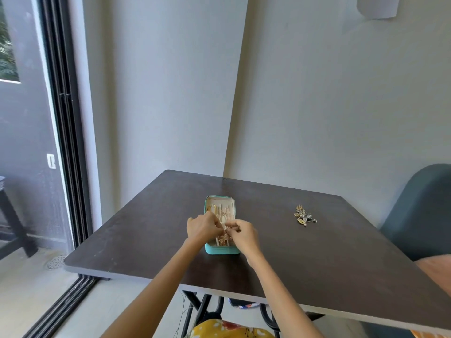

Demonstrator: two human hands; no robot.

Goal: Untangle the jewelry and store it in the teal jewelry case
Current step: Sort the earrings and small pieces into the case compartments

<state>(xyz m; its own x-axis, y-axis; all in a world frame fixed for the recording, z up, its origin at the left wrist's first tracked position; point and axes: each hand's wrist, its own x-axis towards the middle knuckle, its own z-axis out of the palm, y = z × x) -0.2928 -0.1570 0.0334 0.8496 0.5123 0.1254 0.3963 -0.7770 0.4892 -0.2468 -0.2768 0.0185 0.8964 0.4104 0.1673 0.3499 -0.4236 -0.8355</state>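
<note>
A teal jewelry case (220, 250) lies open on the dark table (146, 235), its cream lining holding several gold pieces. My left hand (201, 226) and my right hand (244, 234) meet just above the case's near half. Both pinch a small gold jewelry piece (227, 231) between their fingertips. A tangled pile of gold and silver jewelry (303, 215) lies on the table to the right, apart from both hands.
The table stands against a pale wall. A dark teal chair back (419, 215) rises at the table's right side. A sliding glass door frame (68, 132) is on the left. The table's near edge is at the bottom.
</note>
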